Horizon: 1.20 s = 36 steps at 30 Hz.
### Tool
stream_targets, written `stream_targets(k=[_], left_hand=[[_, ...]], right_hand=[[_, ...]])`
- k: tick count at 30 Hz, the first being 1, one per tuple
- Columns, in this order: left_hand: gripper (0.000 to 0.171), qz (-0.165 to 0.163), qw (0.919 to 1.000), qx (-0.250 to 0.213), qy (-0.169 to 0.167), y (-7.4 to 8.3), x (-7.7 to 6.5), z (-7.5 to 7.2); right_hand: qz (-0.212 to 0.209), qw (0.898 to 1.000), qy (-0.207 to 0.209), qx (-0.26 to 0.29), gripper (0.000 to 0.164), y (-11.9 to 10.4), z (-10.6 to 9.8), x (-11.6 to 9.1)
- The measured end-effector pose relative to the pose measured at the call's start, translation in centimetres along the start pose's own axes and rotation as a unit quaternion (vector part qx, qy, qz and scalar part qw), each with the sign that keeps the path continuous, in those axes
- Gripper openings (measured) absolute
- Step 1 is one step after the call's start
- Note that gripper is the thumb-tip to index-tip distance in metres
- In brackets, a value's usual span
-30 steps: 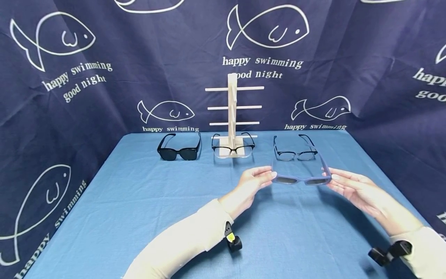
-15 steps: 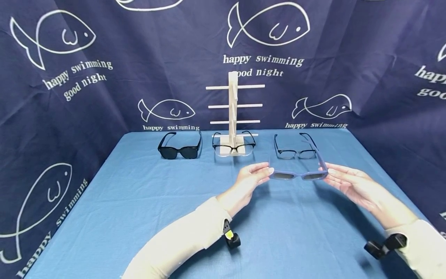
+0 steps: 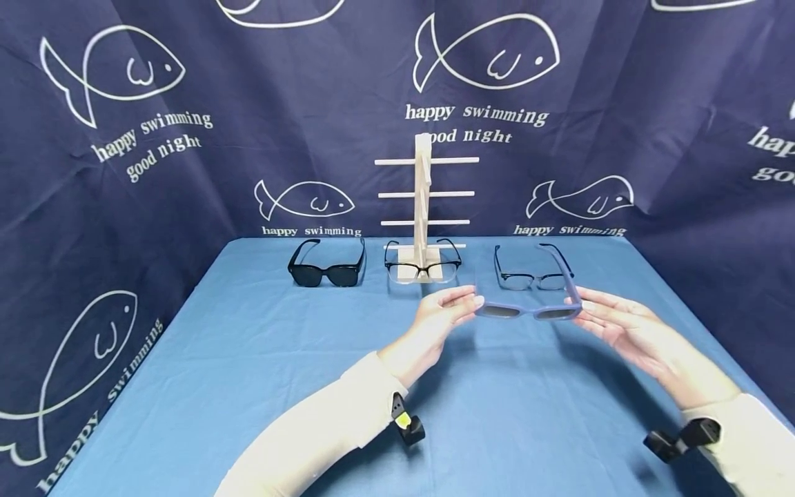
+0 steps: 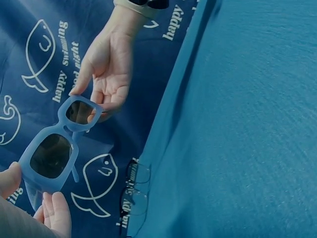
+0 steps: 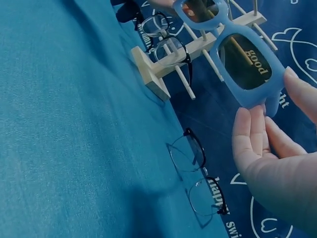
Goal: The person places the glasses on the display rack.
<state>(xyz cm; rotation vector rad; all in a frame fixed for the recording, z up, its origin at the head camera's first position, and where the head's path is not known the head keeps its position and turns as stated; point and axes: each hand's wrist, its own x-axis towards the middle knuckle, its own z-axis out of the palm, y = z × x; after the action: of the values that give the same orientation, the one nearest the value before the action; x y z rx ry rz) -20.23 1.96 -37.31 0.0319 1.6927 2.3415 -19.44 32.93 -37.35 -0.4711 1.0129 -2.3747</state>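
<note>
Holding blue-framed sunglasses (image 3: 528, 313) up over the right half of the blue cloth (image 3: 298, 373), well off its surface, with dark lenses toward the head camera and arms unfolded away toward the navy backdrop (image 3: 360, 83). Gripping the left end of the frame with the left hand (image 3: 428, 331), in a narrow pinch between thumb and fingertips. Gripping the opposite end with the right hand (image 3: 633, 338), just as narrowly, with thumb on the outer corner and fingers (image 5: 242, 126) bunched side by side against the lower edge.

Set just beyond on the cloth, with arms open: black-rimmed clear glasses (image 3: 517, 281), partly overlapped by the raised frame in the head view. Placed farther left, close in front of a wooden stand (image 3: 421, 200) with pale crossbars: half-rimmed glasses (image 3: 421, 271). Resting leftmost in the row: black sunglasses (image 3: 326, 276). Wearing cream sleeves (image 3: 323, 428), with a black device (image 3: 411, 431) at each wrist. Printed on the backdrop in white: fish outlines and lettering.
</note>
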Motion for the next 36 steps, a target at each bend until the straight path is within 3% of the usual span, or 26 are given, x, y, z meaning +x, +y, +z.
stream_targets(k=[8, 22, 36], left_hand=[[0.035, 0.007, 0.9997, 0.022, -0.003, 0.6, -0.4, -0.7], [0.036, 0.021, 0.9992, 0.033, -0.011, 1.8, -0.4, -1.8], [0.037, 0.026, 0.9986, 0.045, -0.001, 2.0, -1.0, -2.8]], right_hand=[[-0.010, 0.999, -0.027, -0.041, 0.045, 0.7, 0.3, 0.3], [-0.024, 0.995, -0.008, -0.096, 0.045, 0.9, 1.1, 1.4], [-0.015, 0.995, 0.001, -0.099, 0.044, 1.6, 1.5, 2.2]])
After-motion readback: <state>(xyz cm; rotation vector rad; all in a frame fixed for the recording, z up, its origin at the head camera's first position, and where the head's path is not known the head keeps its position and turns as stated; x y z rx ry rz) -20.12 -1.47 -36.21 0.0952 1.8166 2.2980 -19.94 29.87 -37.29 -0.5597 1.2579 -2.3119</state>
